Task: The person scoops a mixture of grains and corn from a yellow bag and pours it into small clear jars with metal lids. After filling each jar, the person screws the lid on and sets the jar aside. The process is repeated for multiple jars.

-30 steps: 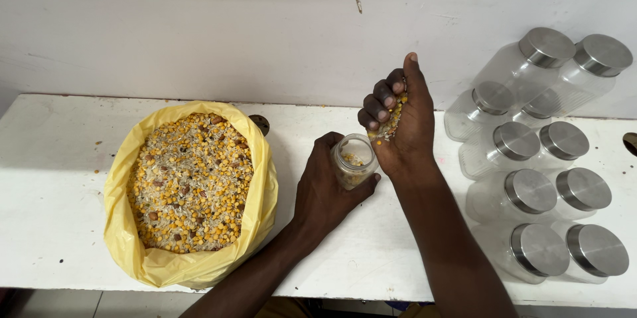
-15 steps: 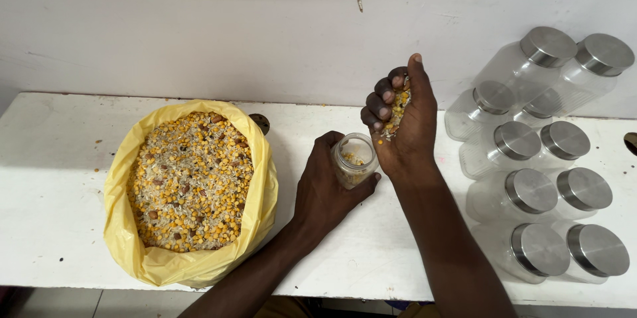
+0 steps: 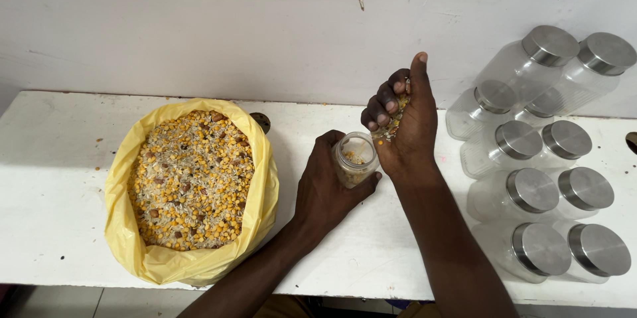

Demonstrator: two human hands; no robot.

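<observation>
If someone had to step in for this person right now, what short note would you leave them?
Left hand: gripping the small open jar, upright on the white shelf.
Right hand: cupped over the jar's mouth, holding a handful of mixed grains.
Done: some grains already lie in the jar.
Left: the jar is far from full; the yellow bag holds plenty more. The lidded jars stand on the right.

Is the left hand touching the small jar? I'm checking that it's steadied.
Touching. The head view shows the left hand wrapped around the small jar, fingers on its far side and thumb pressed on its near side, with no gap.
</observation>
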